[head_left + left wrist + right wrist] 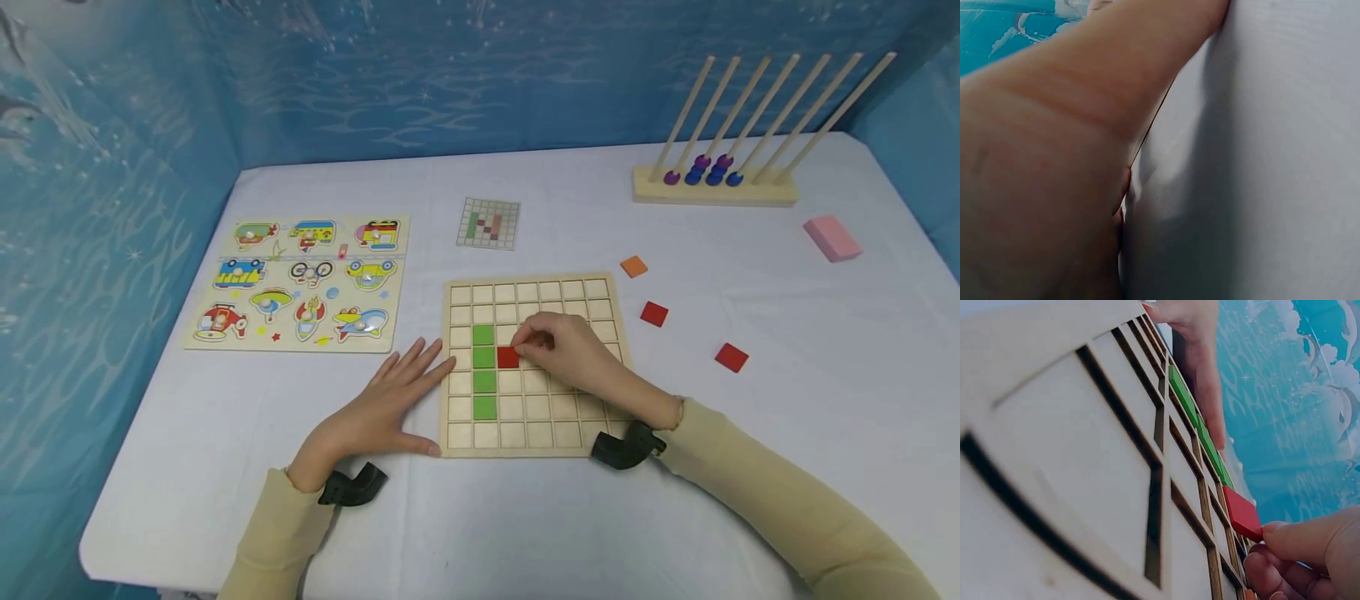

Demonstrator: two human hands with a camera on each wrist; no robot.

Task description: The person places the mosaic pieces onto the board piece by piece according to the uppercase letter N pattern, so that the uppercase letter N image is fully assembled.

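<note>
A wooden grid board (pixel 531 448) lies on the table, with green square tiles (pixel 483 357) in a column of its cells. Thumb and finger of my right hand (pixel 566 354) pinch the edge of a red square tile (pixel 507 357) just right of that column. In the right wrist view this red tile (pixel 1242 514) looks tilted, partly raised from the grid. Fingers spread, my left hand (pixel 382 417) rests on the table against the board's left edge. The left wrist view shows mostly the hand (pixel 1060 150) close up, its fingertips largely hidden.
Right of the board lie an orange tile (pixel 633 266), a red tile (pixel 654 313) and another red tile (pixel 731 357). Behind it is a pattern card (pixel 488 223). A vehicle puzzle (pixel 300 283) lies left; a bead rack (pixel 712 193) and pink block (pixel 832 238) are back right.
</note>
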